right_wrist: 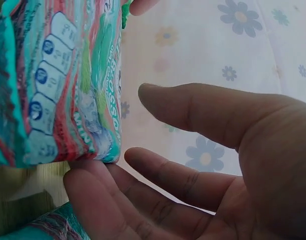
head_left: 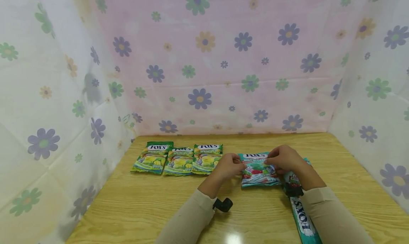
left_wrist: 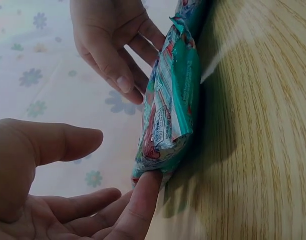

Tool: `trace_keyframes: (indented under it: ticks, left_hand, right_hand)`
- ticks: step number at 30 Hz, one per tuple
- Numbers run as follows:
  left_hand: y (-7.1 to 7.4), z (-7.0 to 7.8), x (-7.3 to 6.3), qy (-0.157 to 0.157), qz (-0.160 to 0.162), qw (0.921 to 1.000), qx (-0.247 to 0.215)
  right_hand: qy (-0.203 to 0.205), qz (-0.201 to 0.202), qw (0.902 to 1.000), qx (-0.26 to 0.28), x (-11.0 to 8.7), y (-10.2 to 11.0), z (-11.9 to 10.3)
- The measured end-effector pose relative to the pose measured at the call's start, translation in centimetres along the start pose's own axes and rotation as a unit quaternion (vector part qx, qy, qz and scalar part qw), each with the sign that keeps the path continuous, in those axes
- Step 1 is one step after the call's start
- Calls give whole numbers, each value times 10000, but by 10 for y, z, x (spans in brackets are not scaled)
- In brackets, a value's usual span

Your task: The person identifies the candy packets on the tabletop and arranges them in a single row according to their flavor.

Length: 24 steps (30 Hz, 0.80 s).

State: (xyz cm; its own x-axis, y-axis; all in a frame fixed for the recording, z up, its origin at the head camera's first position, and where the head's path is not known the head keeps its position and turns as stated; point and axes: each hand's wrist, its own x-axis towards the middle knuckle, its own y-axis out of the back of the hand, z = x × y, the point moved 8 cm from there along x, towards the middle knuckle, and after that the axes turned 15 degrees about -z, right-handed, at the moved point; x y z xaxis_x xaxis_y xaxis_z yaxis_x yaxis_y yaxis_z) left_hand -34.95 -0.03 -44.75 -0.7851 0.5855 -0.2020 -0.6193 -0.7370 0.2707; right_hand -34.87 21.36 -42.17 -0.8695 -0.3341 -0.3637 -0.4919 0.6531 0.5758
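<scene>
A teal Fox's Mint Blossom candy bag (head_left: 256, 173) lies face up on the table between my two hands. My left hand (head_left: 226, 168) is at its left side. In the left wrist view a fingertip (left_wrist: 148, 187) touches the bag's end, with the thumb (left_wrist: 75, 142) held apart. My right hand (head_left: 289, 161) is at the bag's right side. The right wrist view has its extended fingers (right_wrist: 92, 192) against the bag's lower edge and the thumb (right_wrist: 188, 107) off it. Beneath the right wrist is a second teal bag (head_left: 293, 179), partly hidden.
Three green-yellow Fox's Spring Tea bags, left (head_left: 151, 159), middle (head_left: 179, 162) and right (head_left: 207, 159), lie in a row at the back left. Another teal Fox's bag (head_left: 303, 219) is partly under the right sleeve. Flowered cloth (head_left: 217, 73) walls the wooden table (head_left: 143, 205) on three sides.
</scene>
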Motion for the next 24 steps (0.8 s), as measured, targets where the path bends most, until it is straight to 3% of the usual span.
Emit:
trace_keyframes:
  ticks: [8,15,24]
  left_hand:
    - [2,-1,2,24,91,9999,94]
    - [6,-2,5,52,178,9998,-112]
    - [13,2,3,-45,337,9994,-87]
  right_hand:
    - [87,73,9998,131,-1,2,-3]
    - [255,220,9994,56,3,4,-8]
    - [384,254,9974,559,9,3,-10]
